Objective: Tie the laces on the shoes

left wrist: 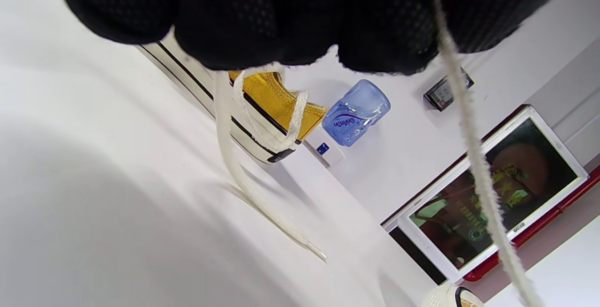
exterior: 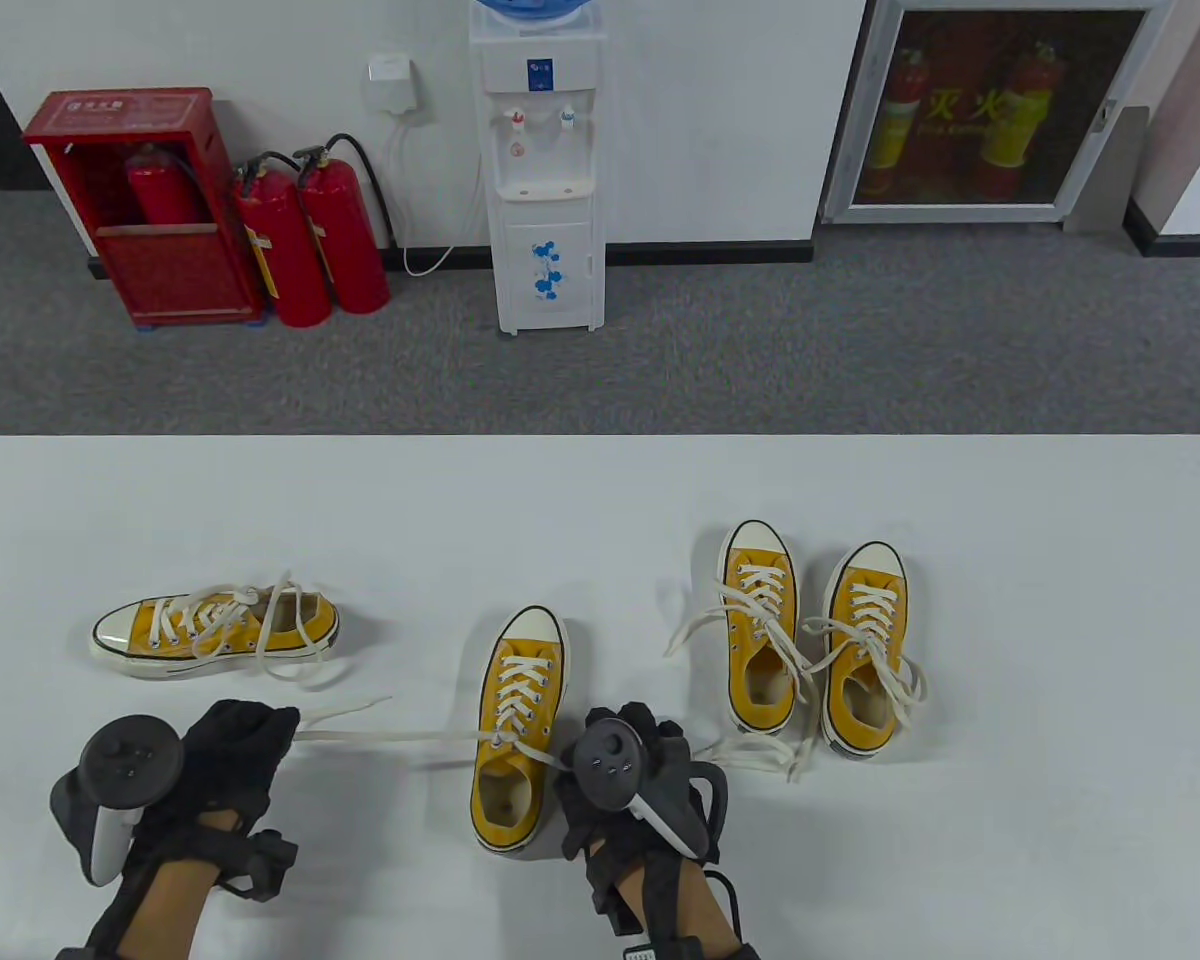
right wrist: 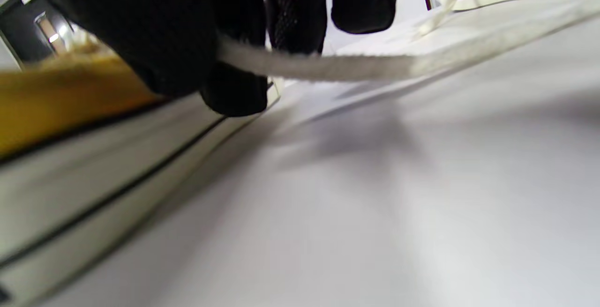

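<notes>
Four yellow shoes sit on the white table: a pair at right, one on its side at left, and the middle shoe between your hands. Your left hand pinches one lace end, drawn taut sideways; your right hand grips the other lace end beside the shoe. Judging by the crossing at the eyelets, you're cinching the first knot: pull both ends evenly and low, keeping the shoe from sliding.

Shoes were yellow w/ cream laces & toe caps, black-striped soles. Gloves black. Table white; extinguishers red.
</notes>
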Motion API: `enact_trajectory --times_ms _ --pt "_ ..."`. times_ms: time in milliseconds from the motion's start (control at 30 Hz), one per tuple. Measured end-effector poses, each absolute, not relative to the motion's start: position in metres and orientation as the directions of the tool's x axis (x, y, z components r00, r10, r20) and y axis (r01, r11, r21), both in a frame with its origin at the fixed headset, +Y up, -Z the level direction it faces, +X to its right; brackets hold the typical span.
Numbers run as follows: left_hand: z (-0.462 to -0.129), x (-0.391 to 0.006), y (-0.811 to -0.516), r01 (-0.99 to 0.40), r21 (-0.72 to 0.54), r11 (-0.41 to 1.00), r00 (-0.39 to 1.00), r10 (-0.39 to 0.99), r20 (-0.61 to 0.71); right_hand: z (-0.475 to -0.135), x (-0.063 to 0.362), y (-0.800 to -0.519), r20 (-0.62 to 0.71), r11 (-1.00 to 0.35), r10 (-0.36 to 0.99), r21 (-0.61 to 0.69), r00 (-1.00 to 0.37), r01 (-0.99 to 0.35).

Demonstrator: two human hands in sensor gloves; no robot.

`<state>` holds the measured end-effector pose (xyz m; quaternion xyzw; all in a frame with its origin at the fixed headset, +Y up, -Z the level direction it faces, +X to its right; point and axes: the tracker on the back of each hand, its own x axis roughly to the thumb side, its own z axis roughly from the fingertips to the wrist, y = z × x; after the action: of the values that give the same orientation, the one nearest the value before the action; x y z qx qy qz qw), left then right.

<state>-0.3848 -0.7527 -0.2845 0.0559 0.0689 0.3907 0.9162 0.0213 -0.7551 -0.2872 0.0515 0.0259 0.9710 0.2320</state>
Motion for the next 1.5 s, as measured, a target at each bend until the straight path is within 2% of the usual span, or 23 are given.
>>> enact_trajectory --times_ms 200,300,467,533,633,833,1000,1167,1367,1500 --pt "-0.284 -0.385 -0.751 -0.715 0.162 0.680 0.678 0.731 -0.074 -0.283 0.041 -0.725 0.097 -0.737 0.676 0.087 -0.731 -0.670" --pt "-0.284 -0.384 -0.750 -0.715 0.163 0.680 0.680 0.730 -0.066 -0.284 0.044 -0.712 0.109 -0.615 0.789 0.121 -0.605 -0.779" --pt "-0.284 -0.383 -0.751 -0.714 0.158 0.682 0.682 0.729 -0.062 -0.292 0.035 -0.708 0.108 -0.441 0.897 0.180 -0.428 -0.879" --pt "-0.284 -0.383 -0.750 -0.717 0.158 0.679 0.680 0.731 -0.059 -0.298 0.029 -0.711 0.103 -0.331 0.943 0.213 -0.315 -0.919" --pt "-0.284 -0.382 -0.750 -0.726 0.152 0.671 0.673 0.739 -0.044 -0.306 0.019 -0.720 0.076 -0.170 0.985 0.264 -0.155 -0.949" --pt "-0.284 -0.377 -0.750 -0.783 0.117 0.611 0.613 0.790 -0.023 -0.314 0.004 -0.741 0.050 0.023 0.998 0.344 0.043 -0.939" --pt "-0.282 -0.368 -0.748 -0.917 0.055 0.395 0.396 0.918 0.000 -0.310 0.000 -0.750 0.004 0.146 0.987 0.395 0.161 -0.907" --pt "-0.280 -0.353 -0.738 -0.953 -0.037 0.302 0.298 0.952 0.072 -0.310 0.005 -0.753 0.028 0.082 0.995 0.324 0.096 -0.942" --pt "-0.279 -0.332 -0.711 -0.967 -0.135 0.216 0.194 0.968 0.161 -0.312 0.004 -0.752 0.051 -0.065 0.997 0.270 -0.053 -0.961" --pt "-0.277 -0.308 -0.685 -0.934 -0.229 0.274 0.222 0.948 0.226 -0.310 -0.007 -0.747 0.112 -0.274 0.961 0.228 -0.254 -0.934"
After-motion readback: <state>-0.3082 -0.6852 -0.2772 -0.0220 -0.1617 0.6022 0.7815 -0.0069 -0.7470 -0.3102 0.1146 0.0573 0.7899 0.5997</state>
